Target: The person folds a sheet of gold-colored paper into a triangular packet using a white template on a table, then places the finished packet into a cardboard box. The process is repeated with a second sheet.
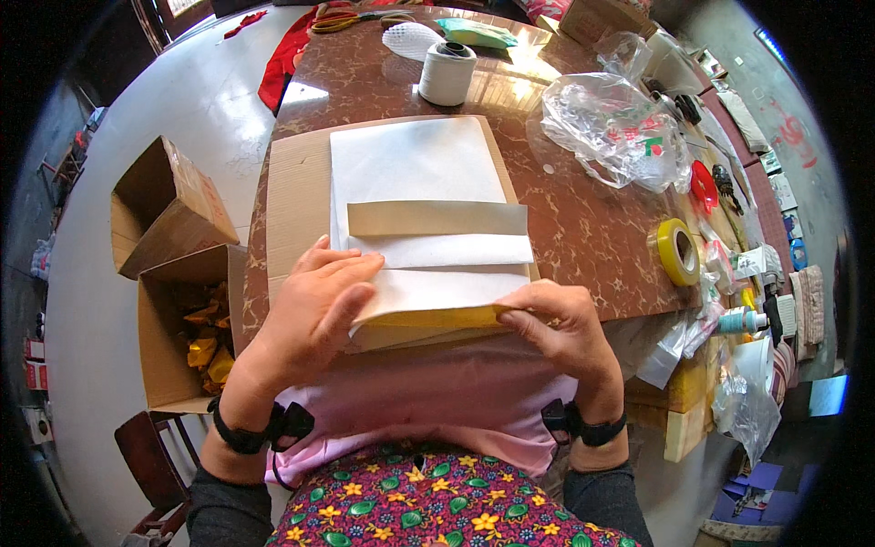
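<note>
A white paper sheet (417, 164) lies on flat corrugated cardboard (297, 191) on the table. Across its lower part lie a tan paper strip (437, 219) and white folded paper (441, 250). My left hand (321, 301) rests at the left side of the nearer white paper (444, 288), fingertips pressing on it. Between the thumb and fingers of my right hand (557, 325) is the right end of this paper's near edge, where a yellow underside shows. How many layers are pinched cannot be told.
A thread cone (448, 75) stands beyond the cardboard. To the right are a clear plastic bag (608, 130) and a tape roll (678, 251). Scissors (348, 19) lie at the far edge. On the left, an open carton (181, 328) holds crumpled golden pieces beside another carton (171, 205).
</note>
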A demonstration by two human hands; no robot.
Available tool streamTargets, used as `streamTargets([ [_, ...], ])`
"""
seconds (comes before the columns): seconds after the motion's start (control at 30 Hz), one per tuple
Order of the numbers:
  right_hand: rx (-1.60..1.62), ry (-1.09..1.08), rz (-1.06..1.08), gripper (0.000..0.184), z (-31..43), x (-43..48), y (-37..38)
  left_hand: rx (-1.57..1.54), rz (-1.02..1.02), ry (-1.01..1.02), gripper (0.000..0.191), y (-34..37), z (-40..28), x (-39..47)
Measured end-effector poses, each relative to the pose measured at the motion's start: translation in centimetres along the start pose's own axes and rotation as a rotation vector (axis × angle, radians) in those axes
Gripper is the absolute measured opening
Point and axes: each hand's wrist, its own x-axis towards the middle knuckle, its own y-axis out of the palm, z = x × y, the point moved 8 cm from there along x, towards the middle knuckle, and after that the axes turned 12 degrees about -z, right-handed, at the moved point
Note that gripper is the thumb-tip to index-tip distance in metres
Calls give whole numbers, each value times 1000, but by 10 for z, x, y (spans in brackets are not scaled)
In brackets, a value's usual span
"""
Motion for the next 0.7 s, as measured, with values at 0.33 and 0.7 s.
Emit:
streamTargets([
  [0.33, -218, -94, -117, 11, -9, 42, 5, -335, -157, -366, 35, 2, 28, -8],
  [0.7, -334, -27, -203, 12, -25, 51, 12, -252, -275, -517, 62, 6, 29, -6],
])
